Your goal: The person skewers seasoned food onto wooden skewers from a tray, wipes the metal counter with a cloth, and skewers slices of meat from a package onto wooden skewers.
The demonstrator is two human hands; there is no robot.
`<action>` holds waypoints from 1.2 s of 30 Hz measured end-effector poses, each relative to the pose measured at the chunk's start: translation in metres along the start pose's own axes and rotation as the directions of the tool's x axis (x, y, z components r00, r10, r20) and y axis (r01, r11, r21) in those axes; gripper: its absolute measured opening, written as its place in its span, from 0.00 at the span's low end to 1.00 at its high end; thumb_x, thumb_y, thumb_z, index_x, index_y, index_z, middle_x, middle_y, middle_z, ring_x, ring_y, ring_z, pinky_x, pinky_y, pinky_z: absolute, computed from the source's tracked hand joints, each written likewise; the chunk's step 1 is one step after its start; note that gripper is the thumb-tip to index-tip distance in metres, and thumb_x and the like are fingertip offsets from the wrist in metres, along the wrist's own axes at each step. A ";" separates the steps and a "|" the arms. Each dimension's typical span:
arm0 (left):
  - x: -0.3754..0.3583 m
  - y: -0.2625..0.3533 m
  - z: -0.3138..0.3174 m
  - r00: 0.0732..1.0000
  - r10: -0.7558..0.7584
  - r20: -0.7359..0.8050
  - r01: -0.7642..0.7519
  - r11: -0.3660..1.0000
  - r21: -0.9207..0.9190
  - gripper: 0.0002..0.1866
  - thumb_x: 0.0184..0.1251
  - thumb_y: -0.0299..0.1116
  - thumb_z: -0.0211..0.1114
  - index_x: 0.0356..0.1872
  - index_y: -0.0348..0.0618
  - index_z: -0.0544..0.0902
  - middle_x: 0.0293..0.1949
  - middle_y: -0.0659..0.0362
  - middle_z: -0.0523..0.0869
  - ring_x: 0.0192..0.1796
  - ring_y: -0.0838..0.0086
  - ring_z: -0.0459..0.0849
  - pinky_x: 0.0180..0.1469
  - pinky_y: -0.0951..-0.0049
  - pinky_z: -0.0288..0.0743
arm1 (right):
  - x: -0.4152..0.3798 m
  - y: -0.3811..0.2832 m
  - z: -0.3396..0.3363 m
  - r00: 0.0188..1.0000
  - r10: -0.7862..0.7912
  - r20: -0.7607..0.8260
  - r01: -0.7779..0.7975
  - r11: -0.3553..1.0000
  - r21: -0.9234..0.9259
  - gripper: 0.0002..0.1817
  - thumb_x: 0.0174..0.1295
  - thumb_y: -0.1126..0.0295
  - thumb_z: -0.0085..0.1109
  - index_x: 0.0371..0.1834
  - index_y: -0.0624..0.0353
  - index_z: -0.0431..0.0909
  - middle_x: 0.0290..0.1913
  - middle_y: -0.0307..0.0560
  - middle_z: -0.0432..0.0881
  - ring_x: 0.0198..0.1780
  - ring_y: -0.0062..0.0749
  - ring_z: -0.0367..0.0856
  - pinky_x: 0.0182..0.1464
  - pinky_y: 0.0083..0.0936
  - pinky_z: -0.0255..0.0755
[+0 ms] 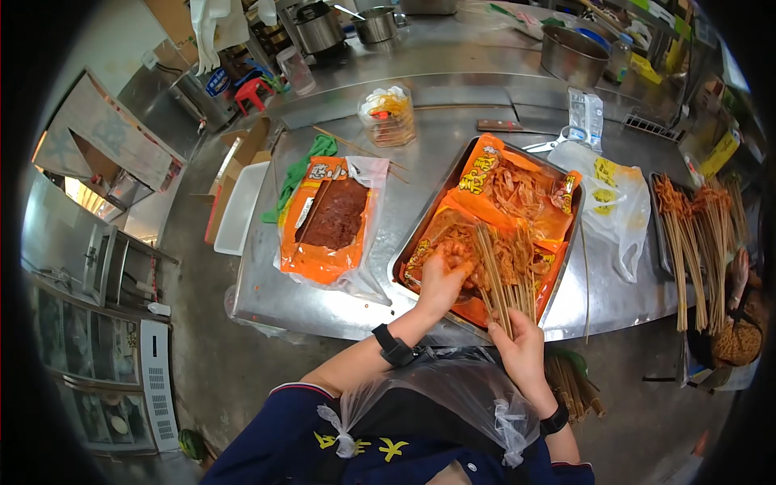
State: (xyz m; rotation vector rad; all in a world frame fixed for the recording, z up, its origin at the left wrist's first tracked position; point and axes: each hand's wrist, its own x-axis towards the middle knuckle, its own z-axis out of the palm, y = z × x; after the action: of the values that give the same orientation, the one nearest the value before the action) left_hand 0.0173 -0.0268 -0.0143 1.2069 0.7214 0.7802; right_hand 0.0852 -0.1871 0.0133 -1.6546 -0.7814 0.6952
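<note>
My left hand (446, 279) is at the near left part of the metal tray (398, 263), its fingers closed among red-sauced food (457, 236); what they grip is hidden. In my right hand (518, 349), at the tray's near edge, is a bundle of wooden skewers (491, 271) that slants up over the food. More skewers lie just right of the bundle. Two opened orange packages sit in the tray, the far one (517, 190) also with sauced food. Left of the tray lies another orange package (322, 242) with dark red contents.
A green cloth (311, 166), a clear container (388, 121), scissors (562, 139), a knife (503, 126) and a white plastic bag (618, 202) surround the tray. Loaded skewers (687, 250) rest at the right. Pots (575, 55) stand at the back.
</note>
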 end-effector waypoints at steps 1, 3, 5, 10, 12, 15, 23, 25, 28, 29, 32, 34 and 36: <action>0.000 0.003 0.003 1.000 -0.003 -0.002 0.003 1.000 -0.001 0.09 0.57 0.20 0.57 0.39 0.34 0.74 0.31 0.58 0.81 0.30 0.80 0.78 0.31 0.80 0.73 | 0.000 -0.003 -0.001 0.988 -0.151 -0.041 0.147 0.986 -0.082 0.08 0.53 0.75 0.58 0.34 0.66 0.75 0.28 0.43 0.78 0.33 0.26 0.79 0.34 0.25 0.71; 0.003 0.010 0.010 0.996 -0.088 -0.003 0.088 0.993 -0.073 0.08 0.56 0.21 0.58 0.38 0.33 0.75 0.31 0.58 0.81 0.30 0.80 0.78 0.30 0.79 0.73 | 0.001 -0.011 -0.008 0.978 -0.209 -0.009 0.203 0.955 -0.215 0.07 0.55 0.74 0.57 0.35 0.66 0.75 0.31 0.44 0.78 0.34 0.25 0.78 0.34 0.23 0.72; 0.011 -0.006 0.011 0.999 -0.042 0.009 0.042 0.999 0.022 0.07 0.57 0.22 0.59 0.37 0.33 0.76 0.30 0.58 0.81 0.30 0.80 0.78 0.29 0.79 0.72 | 0.000 -0.020 -0.011 0.962 -0.270 0.035 0.265 0.902 -0.340 0.07 0.56 0.74 0.56 0.36 0.65 0.75 0.33 0.45 0.79 0.35 0.23 0.78 0.34 0.21 0.72; 0.031 -0.038 0.013 1.000 0.013 -0.005 -0.012 0.975 0.222 0.07 0.60 0.27 0.58 0.35 0.33 0.77 0.30 0.57 0.81 0.29 0.81 0.78 0.28 0.79 0.72 | 0.000 -0.009 -0.004 0.959 0.174 0.225 -0.244 0.911 0.332 0.09 0.63 0.71 0.51 0.40 0.67 0.75 0.37 0.44 0.79 0.39 0.22 0.78 0.37 0.17 0.75; 0.026 -0.004 0.010 0.927 -0.336 0.169 0.359 0.924 -0.132 0.09 0.65 0.29 0.53 0.44 0.36 0.74 0.30 0.60 0.80 0.28 0.76 0.78 0.29 0.80 0.75 | 0.003 -0.007 -0.006 0.964 0.184 0.191 -0.238 0.919 0.315 0.10 0.63 0.70 0.51 0.40 0.67 0.75 0.36 0.44 0.79 0.40 0.23 0.78 0.38 0.18 0.75; 0.020 0.009 0.001 0.957 -0.270 0.109 0.286 0.939 -0.189 0.11 0.66 0.34 0.54 0.37 0.35 0.77 0.29 0.59 0.80 0.26 0.79 0.76 0.28 0.81 0.72 | 0.004 -0.005 -0.007 0.968 0.199 0.154 -0.235 0.932 0.274 0.12 0.63 0.69 0.51 0.41 0.68 0.75 0.35 0.45 0.79 0.39 0.24 0.79 0.37 0.19 0.76; 0.010 0.018 -0.017 0.932 -0.319 0.171 0.347 0.921 -0.176 0.09 0.64 0.34 0.58 0.37 0.39 0.78 0.27 0.62 0.79 0.26 0.82 0.76 0.27 0.84 0.70 | 0.007 0.003 -0.006 0.966 0.157 0.207 -0.172 0.983 0.058 0.11 0.63 0.70 0.51 0.39 0.69 0.75 0.31 0.44 0.80 0.30 0.23 0.80 0.32 0.16 0.75; 0.008 0.020 -0.018 0.933 -0.315 0.176 0.342 0.927 -0.152 0.09 0.64 0.34 0.58 0.37 0.39 0.78 0.26 0.62 0.79 0.26 0.82 0.76 0.26 0.85 0.70 | 0.007 0.000 -0.005 0.965 0.199 0.173 -0.235 0.946 0.224 0.09 0.62 0.72 0.52 0.38 0.69 0.75 0.29 0.43 0.79 0.29 0.22 0.80 0.31 0.15 0.74; 0.007 0.023 -0.017 0.933 -0.329 0.144 0.347 0.931 -0.118 0.09 0.63 0.34 0.58 0.36 0.39 0.78 0.25 0.63 0.79 0.23 0.83 0.75 0.24 0.85 0.68 | 0.007 -0.003 -0.002 0.961 0.237 0.145 -0.267 0.934 0.239 0.07 0.62 0.73 0.52 0.37 0.67 0.73 0.27 0.41 0.77 0.25 0.22 0.79 0.27 0.15 0.74; 0.007 0.024 -0.016 0.931 -0.347 0.113 0.359 0.927 -0.110 0.09 0.63 0.34 0.59 0.35 0.39 0.78 0.23 0.63 0.78 0.21 0.83 0.73 0.22 0.84 0.67 | 0.008 -0.005 -0.002 0.961 0.234 0.146 -0.264 0.935 0.238 0.07 0.62 0.73 0.52 0.37 0.67 0.73 0.27 0.41 0.77 0.25 0.22 0.79 0.27 0.15 0.74; 0.013 0.021 -0.025 0.954 -0.296 0.048 0.299 0.952 -0.066 0.09 0.63 0.35 0.59 0.35 0.39 0.78 0.24 0.62 0.79 0.21 0.83 0.73 0.22 0.84 0.68 | 0.007 -0.007 -0.005 0.961 0.256 0.105 -0.276 0.922 0.273 0.06 0.60 0.76 0.52 0.38 0.68 0.73 0.28 0.41 0.77 0.25 0.20 0.78 0.25 0.13 0.72; 0.021 0.015 -0.038 0.966 -0.258 0.022 0.259 0.964 -0.060 0.09 0.62 0.34 0.59 0.34 0.38 0.78 0.25 0.62 0.79 0.21 0.83 0.74 0.23 0.83 0.68 | 0.008 -0.009 -0.004 0.968 0.244 0.062 -0.250 0.901 0.356 0.05 0.59 0.78 0.53 0.37 0.67 0.72 0.28 0.41 0.77 0.23 0.19 0.77 0.23 0.12 0.70; 0.026 0.010 -0.047 0.999 -0.040 -0.029 0.042 0.996 0.079 0.09 0.61 0.32 0.59 0.35 0.36 0.78 0.26 0.61 0.80 0.23 0.81 0.76 0.24 0.81 0.69 | 0.009 -0.007 -0.004 0.965 0.250 0.079 -0.262 0.891 0.371 0.04 0.59 0.78 0.53 0.36 0.66 0.72 0.29 0.41 0.77 0.23 0.19 0.77 0.23 0.12 0.70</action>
State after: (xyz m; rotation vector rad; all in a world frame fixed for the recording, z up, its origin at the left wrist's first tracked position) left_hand -0.0090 0.0213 -0.0163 1.2510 0.8039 0.7408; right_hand 0.0923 -0.1813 0.0202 -1.4032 -0.4138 0.9921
